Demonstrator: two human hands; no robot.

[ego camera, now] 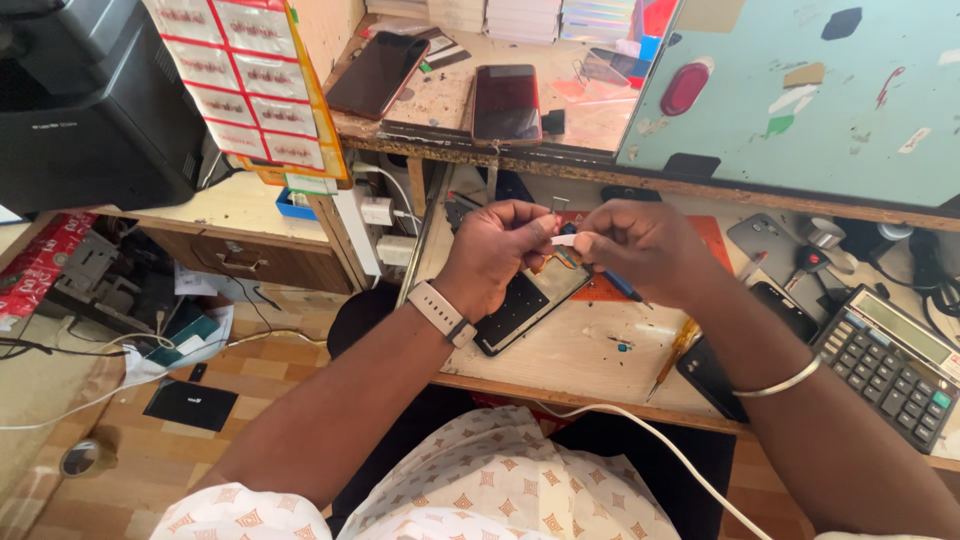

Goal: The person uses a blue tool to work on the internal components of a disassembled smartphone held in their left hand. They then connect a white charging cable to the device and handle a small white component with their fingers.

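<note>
**Above the bench, both hands on one small white piece**

Over the wooden bench (560,350), left hand (492,250) and right hand (645,240) pinched together on small white piece (563,240). Just below, open phone (525,305), face down. Further right, calculator (890,365), well apart.

Red phone (506,103) (glossy), orange mat (610,288), white watchband (436,309)

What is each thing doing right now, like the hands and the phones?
Left hand: pinching a small white piece.
Right hand: pinching the same piece.
Opened phone: flat on the bench, under the hands.
Two phones on the upper shelf: face up, screens dark.
Calculator: lying flat, untouched.
Screwdriver: lying on the bench.
</note>
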